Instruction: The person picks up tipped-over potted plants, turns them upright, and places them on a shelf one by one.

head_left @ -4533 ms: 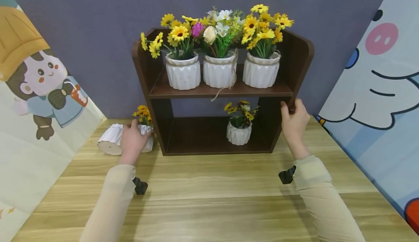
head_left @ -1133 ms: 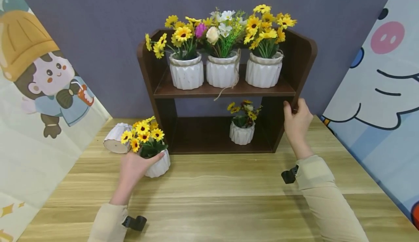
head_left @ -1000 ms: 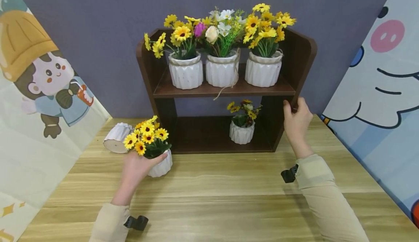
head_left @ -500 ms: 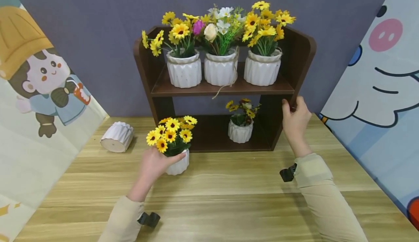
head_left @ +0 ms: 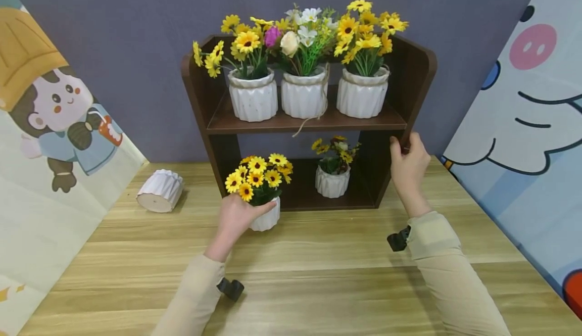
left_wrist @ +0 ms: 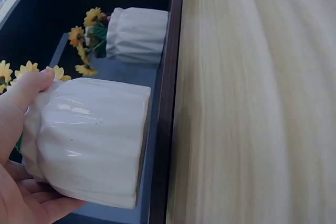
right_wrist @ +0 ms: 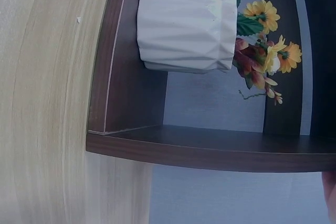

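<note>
Thumb and fingers of my left hand (head_left: 234, 220) hold a white ribbed flowerpot (head_left: 267, 217) with yellow daisy-like flowers, upright in front of the shelf's lower opening. In the left wrist view this pot (left_wrist: 94, 140) overlaps the lower compartment, thumb at its rim and fingers beneath. The dark brown two-tier shelf (head_left: 291, 124) stands at the back of the table. My right hand (head_left: 410, 172) grips its right side panel below the upper board; only a sliver of that hand shows in the right wrist view. A smaller-looking flowerpot (head_left: 333, 183) stands inside the lower compartment, on its right side.
On the upper board stand three white flowerpots in a row: left (head_left: 253, 98), middle (head_left: 304, 96) and right (head_left: 362, 96). A twine end hangs from the middle one. Another white pot (head_left: 160, 191) lies on its side on the wooden table (head_left: 318, 275), left of the shelf.
My left hand has taken the yellow-flowered pot from beside the fallen pot, forward, then rightward to the front of the lower compartment. My right hand stays on the side panel.
</note>
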### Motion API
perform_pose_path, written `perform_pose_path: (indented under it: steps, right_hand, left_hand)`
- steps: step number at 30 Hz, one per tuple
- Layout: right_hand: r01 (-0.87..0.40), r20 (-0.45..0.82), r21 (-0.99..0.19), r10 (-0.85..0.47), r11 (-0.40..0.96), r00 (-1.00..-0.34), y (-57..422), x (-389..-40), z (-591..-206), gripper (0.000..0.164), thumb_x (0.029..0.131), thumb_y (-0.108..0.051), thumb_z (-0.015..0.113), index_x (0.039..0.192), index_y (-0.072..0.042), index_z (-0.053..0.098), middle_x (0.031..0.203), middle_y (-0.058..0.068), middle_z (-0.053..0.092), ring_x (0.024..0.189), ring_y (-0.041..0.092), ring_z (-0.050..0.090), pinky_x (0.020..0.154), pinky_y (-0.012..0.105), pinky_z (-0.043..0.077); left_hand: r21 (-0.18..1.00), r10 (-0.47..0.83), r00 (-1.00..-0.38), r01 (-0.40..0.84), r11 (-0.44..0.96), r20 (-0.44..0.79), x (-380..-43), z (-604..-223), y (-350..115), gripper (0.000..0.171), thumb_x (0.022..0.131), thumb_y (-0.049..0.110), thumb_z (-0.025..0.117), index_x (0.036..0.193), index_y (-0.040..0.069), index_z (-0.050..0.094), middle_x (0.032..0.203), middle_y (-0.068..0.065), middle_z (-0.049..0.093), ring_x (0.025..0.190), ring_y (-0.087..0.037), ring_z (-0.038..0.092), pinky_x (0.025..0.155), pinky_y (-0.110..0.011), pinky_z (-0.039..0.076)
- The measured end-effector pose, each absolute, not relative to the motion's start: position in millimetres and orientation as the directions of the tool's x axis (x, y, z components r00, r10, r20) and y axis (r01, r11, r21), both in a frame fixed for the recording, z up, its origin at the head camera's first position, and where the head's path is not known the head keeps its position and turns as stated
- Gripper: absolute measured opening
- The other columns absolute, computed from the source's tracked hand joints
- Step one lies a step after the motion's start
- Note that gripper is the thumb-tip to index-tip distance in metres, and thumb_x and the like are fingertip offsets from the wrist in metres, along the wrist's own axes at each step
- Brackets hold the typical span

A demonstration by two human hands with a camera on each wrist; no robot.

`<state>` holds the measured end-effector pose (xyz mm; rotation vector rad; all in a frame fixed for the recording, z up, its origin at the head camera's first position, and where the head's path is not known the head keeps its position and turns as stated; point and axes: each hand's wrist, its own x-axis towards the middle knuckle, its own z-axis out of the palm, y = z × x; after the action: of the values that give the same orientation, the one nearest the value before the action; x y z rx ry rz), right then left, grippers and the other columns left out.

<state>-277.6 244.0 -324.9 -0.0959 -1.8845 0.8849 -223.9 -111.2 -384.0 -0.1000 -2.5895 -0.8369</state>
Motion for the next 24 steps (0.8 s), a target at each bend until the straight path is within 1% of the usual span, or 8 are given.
perform_pose_path:
  steps: [3,8,14,20,24]
  right_hand:
    - [-0.313,0.763,-0.610,0.433,0.728,-0.480,244.4,-277.9,-324.8,0.027,0.085,-0.025,0.060,0.081,0.001,0.053,0.076,0.020,0.059,0.072,0.033,0.060,0.066,0.040,0.044]
    - [-0.315,0.768,-0.604,0.427,0.732,-0.478,243.8,-278.3,-324.7,0.027,0.085,-0.025,0.060,0.081,0.001,0.053,0.076,0.019,0.060,0.072,0.032,0.061,0.065,0.039,0.044]
    - [-0.305,0.760,-0.612,0.434,0.730,-0.484,243.4,-277.7,-324.6,0.026,0.085,-0.024,0.060,0.081,0.001,0.053,0.077,0.019,0.060,0.073,0.031,0.062,0.065,0.038,0.045]
    - [-0.308,0.757,-0.615,0.434,0.726,-0.489,242.5,-277.2,-324.7,0.025,0.086,-0.021,0.059,0.081,0.002,0.053,0.076,0.020,0.059,0.074,0.034,0.060,0.066,0.040,0.044]
    - [-0.312,0.756,-0.618,0.435,0.722,-0.489,242.0,-277.0,-325.0,0.023,0.085,-0.019,0.060,0.081,0.003,0.053,0.076,0.020,0.059,0.074,0.035,0.060,0.066,0.041,0.044]
  left_hand:
    - [0.575,-0.066,-0.915,0.193,0.795,0.398,-231.7,-384.9,-103.8,0.068,0.058,0.061,0.074,0.047,0.015,0.025,0.044,0.006,0.020,0.039,-0.009,0.022,0.037,-0.024,0.021]
    - [0.617,-0.122,-0.922,0.143,0.774,0.367,-242.9,-387.7,-92.7,0.065,0.058,0.063,0.073,0.047,0.014,0.030,0.044,0.005,0.024,0.037,-0.010,0.028,0.036,-0.025,0.026]
    - [0.606,-0.133,-0.901,0.163,0.778,0.413,-257.4,-393.0,-82.4,0.065,0.058,0.062,0.073,0.046,0.014,0.032,0.042,0.005,0.026,0.036,-0.011,0.031,0.036,-0.026,0.028]
    - [0.610,-0.136,-0.889,0.182,0.772,0.438,-268.6,-397.3,-73.7,0.066,0.058,0.062,0.074,0.046,0.013,0.031,0.041,0.005,0.024,0.035,-0.012,0.029,0.035,-0.026,0.026]
    - [0.642,-0.139,-0.894,0.190,0.742,0.425,-274.2,-398.5,-68.2,0.062,0.059,0.061,0.074,0.049,0.011,0.038,0.041,0.003,0.027,0.036,-0.013,0.032,0.035,-0.027,0.027]
